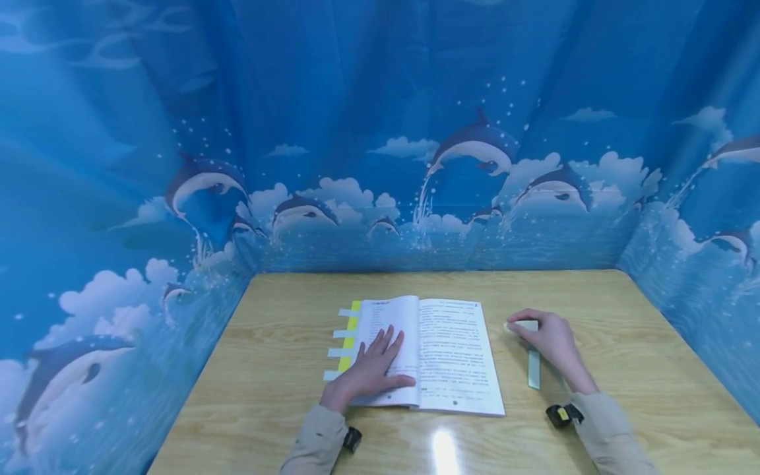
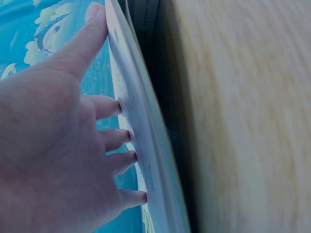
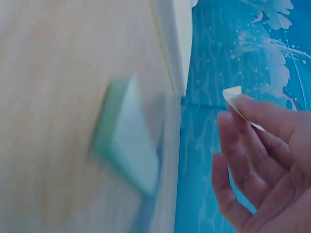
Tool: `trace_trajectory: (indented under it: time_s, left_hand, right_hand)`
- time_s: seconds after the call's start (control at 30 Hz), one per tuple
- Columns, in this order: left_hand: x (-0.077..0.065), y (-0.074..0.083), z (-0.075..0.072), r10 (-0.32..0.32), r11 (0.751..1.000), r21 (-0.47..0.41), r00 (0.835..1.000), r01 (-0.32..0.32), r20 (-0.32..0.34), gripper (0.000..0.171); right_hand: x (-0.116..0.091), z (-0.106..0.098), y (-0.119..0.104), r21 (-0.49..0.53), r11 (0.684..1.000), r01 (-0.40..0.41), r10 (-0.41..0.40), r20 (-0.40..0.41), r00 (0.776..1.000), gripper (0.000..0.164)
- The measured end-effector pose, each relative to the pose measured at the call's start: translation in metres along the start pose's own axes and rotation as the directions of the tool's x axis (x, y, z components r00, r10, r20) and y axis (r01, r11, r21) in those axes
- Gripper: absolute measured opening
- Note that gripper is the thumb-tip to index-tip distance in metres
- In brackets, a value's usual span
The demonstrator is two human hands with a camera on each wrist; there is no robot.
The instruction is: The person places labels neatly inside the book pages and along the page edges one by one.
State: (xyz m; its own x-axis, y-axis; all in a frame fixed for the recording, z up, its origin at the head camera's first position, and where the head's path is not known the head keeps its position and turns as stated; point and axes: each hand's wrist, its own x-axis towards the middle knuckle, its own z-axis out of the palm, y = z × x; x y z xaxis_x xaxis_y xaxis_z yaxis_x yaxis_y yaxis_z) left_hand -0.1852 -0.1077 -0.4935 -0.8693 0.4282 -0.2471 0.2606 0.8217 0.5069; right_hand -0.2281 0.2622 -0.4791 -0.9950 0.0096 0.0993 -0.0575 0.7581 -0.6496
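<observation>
An open book [image 1: 454, 356] lies on the table, with several pale sticky tabs [image 1: 340, 353] sticking out past its left edge. My left hand [image 1: 377, 366] rests on the left page with its fingers spread. In the left wrist view, the fingertips of that hand [image 2: 53, 141] touch the page. To the right of the book, my right hand [image 1: 552, 340] pinches a pale sticky tab [image 3: 232, 92] between thumb and fingers. Below that hand on the table is a pale green pad of sticky tabs [image 1: 534, 369], blurred in the right wrist view.
The wood-grain table [image 1: 255, 369] runs up to a blue dolphin-print curtain [image 1: 356, 132] at the back and sides. A yellow strip [image 1: 349, 336] shows along the book's left edge. Small black devices [image 1: 561, 415] are at both wrists.
</observation>
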Motion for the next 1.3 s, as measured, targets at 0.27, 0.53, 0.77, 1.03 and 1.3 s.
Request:
trace_trajectory:
  time_s: [0.27, 0.53, 0.77, 1.03, 1.3]
  left_hand:
    - [0.000, 0.000, 0.000, -0.002, 1.000, -0.013, 1.000, 0.002, -0.001, 0.099]
    - [-0.001, 0.000, 0.000, 0.003, 1.000, -0.021, 1.000, -0.003, -0.002, 0.098]
    - [0.001, -0.001, 0.002, 0.000, 1.000, -0.011, 1.000, 0.000, -0.005, 0.098]
    - [0.000, 0.000, 0.001, -0.001, 1.000, -0.013, 1.000, 0.001, -0.005, 0.098]
    - [0.001, -0.001, 0.002, 0.001, 1.000, -0.012, 1.000, -0.001, -0.005, 0.098]
  right_hand:
    - [0.031, 0.018, -0.013, 0.118, 0.990, -0.072, 0.070, 0.019, 0.997, 0.026]
    - [0.054, 0.038, -0.013, 0.195, 0.973, -0.124, 0.109, 0.086, 0.990, 0.024]
    - [0.062, 0.042, -0.016, 0.182, 0.964, -0.196, 0.170, 0.150, 0.974, 0.027]
    - [0.064, 0.045, -0.014, 0.076, 0.978, -0.195, 0.183, 0.139, 0.973, 0.024]
    - [0.067, 0.044, -0.015, 0.035, 0.981, -0.188, 0.181, 0.161, 0.970, 0.023]
